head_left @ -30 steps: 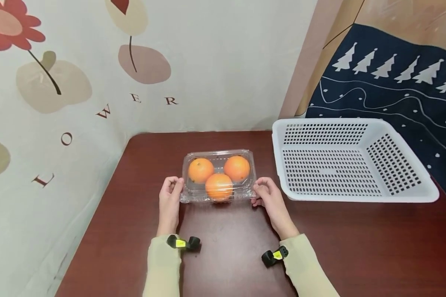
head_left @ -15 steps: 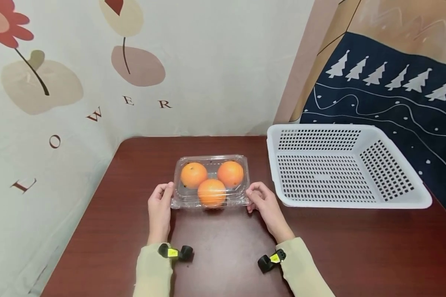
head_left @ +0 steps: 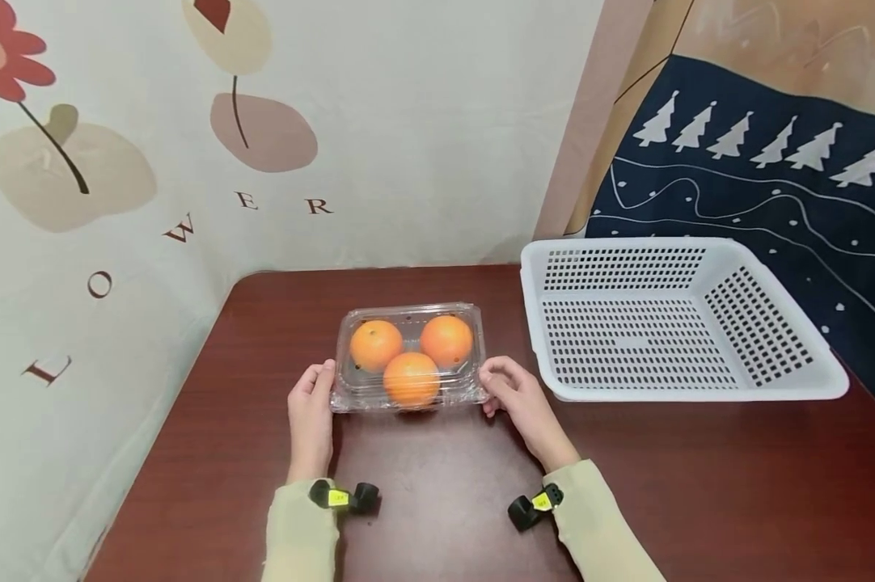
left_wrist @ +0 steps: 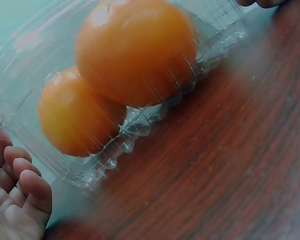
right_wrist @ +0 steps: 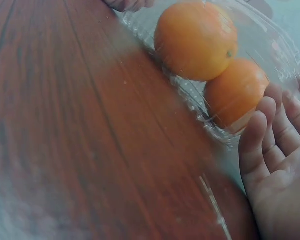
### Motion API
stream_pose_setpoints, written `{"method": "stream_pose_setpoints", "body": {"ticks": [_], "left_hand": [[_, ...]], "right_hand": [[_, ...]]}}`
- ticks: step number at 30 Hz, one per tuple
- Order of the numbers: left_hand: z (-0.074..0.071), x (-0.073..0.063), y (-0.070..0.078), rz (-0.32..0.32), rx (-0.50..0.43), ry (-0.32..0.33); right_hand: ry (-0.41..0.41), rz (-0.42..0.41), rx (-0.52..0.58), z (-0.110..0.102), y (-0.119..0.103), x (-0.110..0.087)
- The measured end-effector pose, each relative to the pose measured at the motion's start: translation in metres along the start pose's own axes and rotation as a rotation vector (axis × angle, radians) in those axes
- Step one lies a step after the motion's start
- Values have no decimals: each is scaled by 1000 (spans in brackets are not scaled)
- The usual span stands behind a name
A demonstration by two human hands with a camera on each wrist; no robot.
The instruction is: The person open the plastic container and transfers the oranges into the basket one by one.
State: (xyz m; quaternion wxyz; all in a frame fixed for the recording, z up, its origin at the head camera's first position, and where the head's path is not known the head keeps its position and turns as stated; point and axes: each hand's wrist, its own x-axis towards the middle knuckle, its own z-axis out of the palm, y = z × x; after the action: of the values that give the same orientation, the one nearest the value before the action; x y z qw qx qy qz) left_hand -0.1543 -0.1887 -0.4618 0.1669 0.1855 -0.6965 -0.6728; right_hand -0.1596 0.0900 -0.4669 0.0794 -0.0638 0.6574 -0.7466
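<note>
A clear plastic clamshell box point(head_left: 357, 390) with a lid over it is on the near-middle of the table, holding three oranges point(head_left: 412, 380). At its left front corner my left hand point(head_left: 310, 422) grips the edge, thumb on top along the side. My right hand point(head_left: 526, 414) pinches the opposite front corner between thumb and curled fingers. Seen from the left wrist, two oranges point(left_wrist: 135, 50) show through the wall, and fingertips point(left_wrist: 36, 187) are beside the box's end. In the right wrist view, fingers point(right_wrist: 252, 137) lie against the other end, overlapping one orange.
A white perforated plastic basket point(head_left: 634, 343) stands at the right of the dark red wooden table point(head_left: 423, 493), just beyond my right hand. A flower-printed cloth point(head_left: 423, 121) hangs behind and to the left. Navy fabric with white trees point(head_left: 765, 186) lies beyond the basket.
The head view has shifted slightly, so box, hands and basket all appear a little further left and lower than a second ago. Both hands keep hold of the box's front corners.
</note>
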Motion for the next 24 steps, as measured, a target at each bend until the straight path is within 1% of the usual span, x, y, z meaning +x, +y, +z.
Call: {"method": "stream_pose_setpoints", "body": {"ticks": [3,5,7,9,10,11,14,16,19,21,24], "left_hand": [[-1,0,0,-19,-51,11],[-1,0,1,-24,-117,11],[-1,1,1,-21,-186,9],[0,2,0,-9,-231,7],[1,2,0,-5,-237,3],[1,2,-1,-4,-233,4],[1,1,-1,-1,-177,17],[1,1,-1,-1,-143,22],[0,1,0,5,-109,26],[0,0,0,15,-90,27],[0,1,2,22,-106,20]], "right_hand": [[-53,-4,-4,0,-1,1],[-107,-8,-7,-1,-1,1],[-164,-9,-13,-3,-2,1],[-208,-9,-20,-5,-3,1],[-219,-5,-25,-5,-4,1],[-226,0,-28,-6,-5,1],[-229,18,-42,-4,-12,0],[-221,33,-54,-3,-16,-1],[-205,28,-75,-1,-21,-3],[-197,21,-82,-1,-20,-2],[-182,14,-94,-3,-14,0]]}}
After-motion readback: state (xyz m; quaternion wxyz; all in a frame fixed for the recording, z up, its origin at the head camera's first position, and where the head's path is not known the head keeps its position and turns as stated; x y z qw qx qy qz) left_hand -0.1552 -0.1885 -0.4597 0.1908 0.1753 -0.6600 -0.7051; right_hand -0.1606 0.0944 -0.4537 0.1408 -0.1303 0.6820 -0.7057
